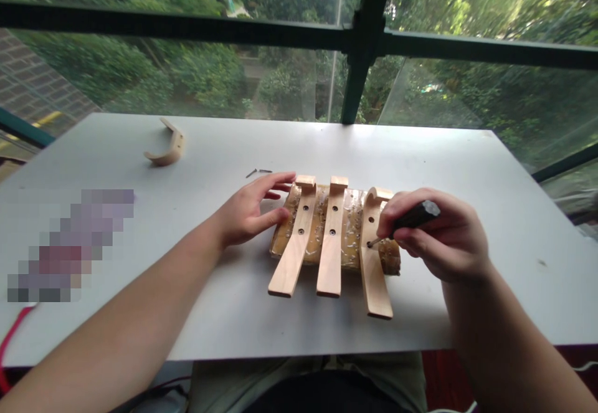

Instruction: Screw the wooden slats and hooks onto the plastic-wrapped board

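Note:
A wooden rack (332,231) lies in the middle of the white table (299,145): a bark-covered board with three pale curved wooden hooks across it. My left hand (252,208) rests flat against the board's left end, fingers spread, thumb against the side. My right hand (436,232) is closed round a black-handled screwdriver (411,216). Its tip sits at a hole in the rightmost hook (374,257). The middle hook (332,238) and left hook (296,238) each show two holes.
A loose fourth curved hook (167,145) lies at the table's far left. Two small screws (258,171) sit just beyond my left hand. A blurred patch (70,245) covers something at the left. A red cable (12,338) hangs off the near left edge. Windows stand behind the table.

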`<state>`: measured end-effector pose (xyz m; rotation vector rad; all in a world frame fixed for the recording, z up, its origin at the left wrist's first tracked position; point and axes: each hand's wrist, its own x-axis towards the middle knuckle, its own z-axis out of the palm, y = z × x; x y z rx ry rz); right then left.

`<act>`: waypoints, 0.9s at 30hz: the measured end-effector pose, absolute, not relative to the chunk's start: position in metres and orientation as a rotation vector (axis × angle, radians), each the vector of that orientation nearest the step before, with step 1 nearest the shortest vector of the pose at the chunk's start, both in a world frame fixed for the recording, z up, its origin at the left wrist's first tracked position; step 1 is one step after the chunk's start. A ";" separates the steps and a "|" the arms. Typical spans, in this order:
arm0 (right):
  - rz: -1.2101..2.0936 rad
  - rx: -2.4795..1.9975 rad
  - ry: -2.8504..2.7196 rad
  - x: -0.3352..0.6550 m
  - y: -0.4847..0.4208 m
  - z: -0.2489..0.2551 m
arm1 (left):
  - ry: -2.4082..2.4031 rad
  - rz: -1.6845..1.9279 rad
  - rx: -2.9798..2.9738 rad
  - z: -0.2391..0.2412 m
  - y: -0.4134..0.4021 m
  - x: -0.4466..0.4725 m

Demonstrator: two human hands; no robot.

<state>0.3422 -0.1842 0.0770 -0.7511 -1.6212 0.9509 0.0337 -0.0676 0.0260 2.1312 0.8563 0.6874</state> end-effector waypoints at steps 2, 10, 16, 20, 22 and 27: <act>1.007 -0.761 -1.575 0.342 -0.187 0.077 | 0.802 0.656 2.087 0.025 -0.068 0.036; 1.098 -0.778 -1.595 0.347 -0.191 0.078 | 0.744 0.635 1.954 0.025 -0.067 0.040; 1.029 -0.814 -1.646 0.350 -0.188 0.077 | 0.746 0.634 1.970 0.024 -0.066 0.038; 0.971 -0.742 -1.609 0.350 -0.183 0.078 | 0.742 0.638 1.978 0.024 -0.065 0.038; 0.973 -0.715 -1.570 0.349 -0.181 0.078 | 0.742 0.640 1.979 0.024 -0.065 0.038; 0.943 -0.738 -1.559 0.347 -0.179 0.076 | 0.734 0.616 1.972 0.025 -0.064 0.038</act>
